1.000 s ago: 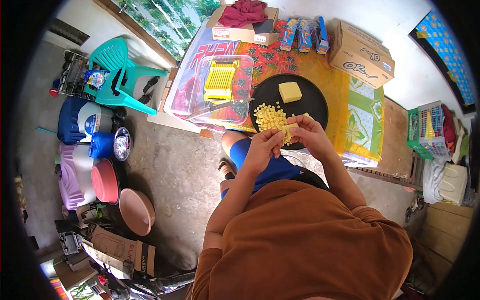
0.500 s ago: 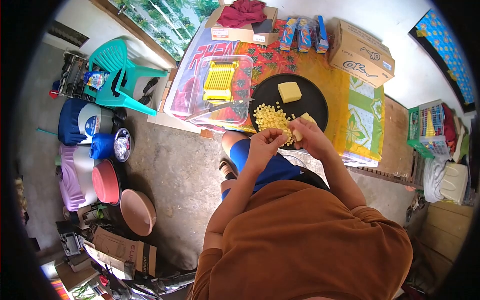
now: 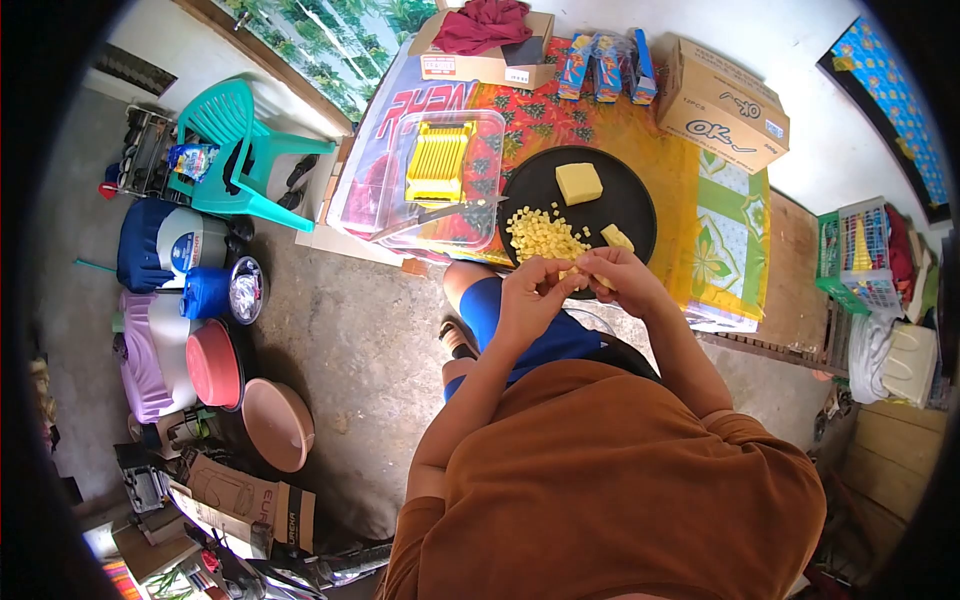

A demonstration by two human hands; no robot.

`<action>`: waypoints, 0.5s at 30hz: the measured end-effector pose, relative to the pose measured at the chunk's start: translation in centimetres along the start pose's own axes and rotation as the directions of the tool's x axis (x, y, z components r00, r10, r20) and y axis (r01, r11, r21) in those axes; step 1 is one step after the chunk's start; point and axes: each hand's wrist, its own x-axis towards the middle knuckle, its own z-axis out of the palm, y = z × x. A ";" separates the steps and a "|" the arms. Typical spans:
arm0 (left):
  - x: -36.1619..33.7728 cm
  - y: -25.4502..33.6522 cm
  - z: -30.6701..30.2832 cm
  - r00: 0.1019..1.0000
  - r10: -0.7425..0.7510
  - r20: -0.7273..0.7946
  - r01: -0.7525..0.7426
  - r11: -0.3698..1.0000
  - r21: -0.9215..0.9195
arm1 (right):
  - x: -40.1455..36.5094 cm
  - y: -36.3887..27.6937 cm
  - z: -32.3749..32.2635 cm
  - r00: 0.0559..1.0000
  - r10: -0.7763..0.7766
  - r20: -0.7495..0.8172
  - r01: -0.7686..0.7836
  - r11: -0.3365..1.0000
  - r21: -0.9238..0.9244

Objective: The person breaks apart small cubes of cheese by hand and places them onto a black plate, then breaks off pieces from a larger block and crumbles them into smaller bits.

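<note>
A round black tray (image 3: 632,190) lies on the table with a pale yellow block (image 3: 579,183), a heap of small yellow cubes (image 3: 540,236) and a smaller yellow piece (image 3: 617,237). Over the tray's near edge, my right hand (image 3: 617,276) is closed on a small yellow piece, mostly hidden by the fingers. My left hand (image 3: 540,287) touches it, thumb and fingers pinched together; whatever they hold is hidden. Left of the tray, a clear plastic container (image 3: 488,150) holds a yellow slotted cutter (image 3: 437,163). A knife (image 3: 430,217) rests across the container.
Cardboard boxes (image 3: 722,108) and blue packets (image 3: 607,68) stand along the table's back. A maroon cloth (image 3: 483,26) lies on another box. A green chair (image 3: 235,150) stands left of the table, with basins (image 3: 277,424) on the floor nearer me.
Both hands have drawn slightly nearer my body and come together. The smaller yellow piece on the tray, partly covered before, now shows more fully.
</note>
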 end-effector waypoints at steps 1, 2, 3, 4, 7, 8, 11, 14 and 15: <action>0.0 0.3 0.0 1.000 0.015 -0.014 -0.015 1.000 0.022 | 0.0 0.0 0.0 1.000 -0.003 0.011 0.003 0.999 -0.041; 0.0 0.5 0.1 0.999 0.031 -0.028 -0.030 0.999 0.045 | 0.0 0.1 -0.1 1.000 -0.005 0.021 0.006 0.997 -0.082; 0.0 0.7 0.1 0.997 0.075 -0.026 -0.072 0.992 0.101 | 0.0 0.1 -0.2 0.999 -0.006 0.033 0.010 0.992 -0.123; 0.0 1.0 -0.1 0.993 0.119 -0.022 -0.114 0.981 0.156 | 0.0 0.1 -0.3 0.999 -0.008 0.045 0.014 0.992 -0.126; 0.0 1.2 -0.1 0.987 0.162 -0.005 -0.157 0.964 0.216 | 0.1 0.1 -0.5 0.997 -0.021 0.069 0.028 0.994 -0.108; 0.0 1.3 -0.1 0.987 0.162 0.001 -0.158 0.963 0.218 | 0.2 0.3 -0.6 0.997 -0.031 0.068 0.037 0.996 -0.086; 0.0 1.3 -0.1 0.989 0.146 -0.003 -0.143 0.972 0.186 | 0.2 0.5 -0.4 0.996 -0.059 0.061 0.062 0.997 -0.049; 0.0 1.2 -0.2 0.987 0.163 -0.009 -0.159 0.971 0.178 | 0.0 0.3 -0.1 0.995 -0.082 0.061 0.084 0.995 -0.047; 0.0 1.3 -0.2 0.986 0.166 -0.008 -0.162 0.970 0.182 | -0.1 0.2 0.0 0.994 -0.088 0.063 0.091 0.995 -0.050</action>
